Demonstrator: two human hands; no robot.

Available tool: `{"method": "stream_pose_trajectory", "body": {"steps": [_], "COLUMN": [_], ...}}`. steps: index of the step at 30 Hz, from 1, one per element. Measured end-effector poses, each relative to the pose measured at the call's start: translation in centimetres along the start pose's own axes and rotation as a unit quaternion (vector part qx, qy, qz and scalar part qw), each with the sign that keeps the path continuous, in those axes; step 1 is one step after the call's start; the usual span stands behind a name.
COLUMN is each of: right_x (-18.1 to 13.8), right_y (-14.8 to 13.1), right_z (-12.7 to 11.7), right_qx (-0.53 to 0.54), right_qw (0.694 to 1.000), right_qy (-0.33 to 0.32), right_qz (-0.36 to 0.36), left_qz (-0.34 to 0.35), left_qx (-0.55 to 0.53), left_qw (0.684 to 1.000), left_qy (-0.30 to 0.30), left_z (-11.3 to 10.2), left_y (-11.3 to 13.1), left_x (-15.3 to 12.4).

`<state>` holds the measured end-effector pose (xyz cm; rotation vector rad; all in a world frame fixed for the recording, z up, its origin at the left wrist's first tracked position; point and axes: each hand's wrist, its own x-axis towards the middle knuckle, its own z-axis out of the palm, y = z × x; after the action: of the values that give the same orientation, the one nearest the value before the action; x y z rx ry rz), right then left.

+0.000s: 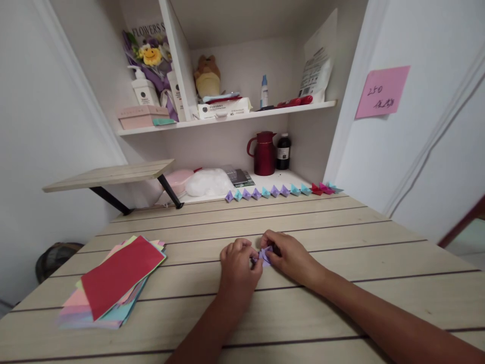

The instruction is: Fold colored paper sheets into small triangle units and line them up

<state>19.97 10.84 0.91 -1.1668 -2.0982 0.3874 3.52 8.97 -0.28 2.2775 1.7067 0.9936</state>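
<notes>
A small piece of folded purple paper (266,256) is held between my two hands, low over the middle of the wooden table. My left hand (241,263) pinches its left side with curled fingers. From the right, my right hand (290,255) grips the other side between thumb and fingers. The fingers hide part of the paper, so its full shape cannot be made out. Along the table's far edge stands a row of small folded paper boats (275,191) in purple, light blue, red and pink.
To the left lies a stack of coloured paper sheets (123,277), a red one on top. A small raised wooden shelf (109,174) on black legs stands at the back left. Behind the table, the cabinet holds a dark red jug (264,154) and a dark bottle (283,151).
</notes>
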Motion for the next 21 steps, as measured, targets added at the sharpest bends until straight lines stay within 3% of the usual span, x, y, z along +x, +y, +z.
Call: {"method": "stream_pose_trajectory", "body": {"steps": [9, 15, 21], "right_x": [0.3, 0.6, 0.2], "right_y": [-0.3, 0.0, 0.4], "right_z": [-0.6, -1.3, -1.5], "right_qx": [-0.074, -0.074, -0.094], "right_qw": [0.995, 0.991, 0.991], "right_qy": [-0.057, -0.115, -0.094], "right_qz": [-0.037, -0.012, -0.006], "left_qz": [0.052, 0.023, 0.017], "left_qx": [0.026, 0.011, -0.002], "left_qw": [0.998, 0.999, 0.999], "left_qy": [-0.007, -0.021, -0.051], "left_z": [-0.8, -0.8, -0.6], "left_y": [0.7, 0.4, -0.3], "left_x": [0.0, -0.2, -0.2]}}
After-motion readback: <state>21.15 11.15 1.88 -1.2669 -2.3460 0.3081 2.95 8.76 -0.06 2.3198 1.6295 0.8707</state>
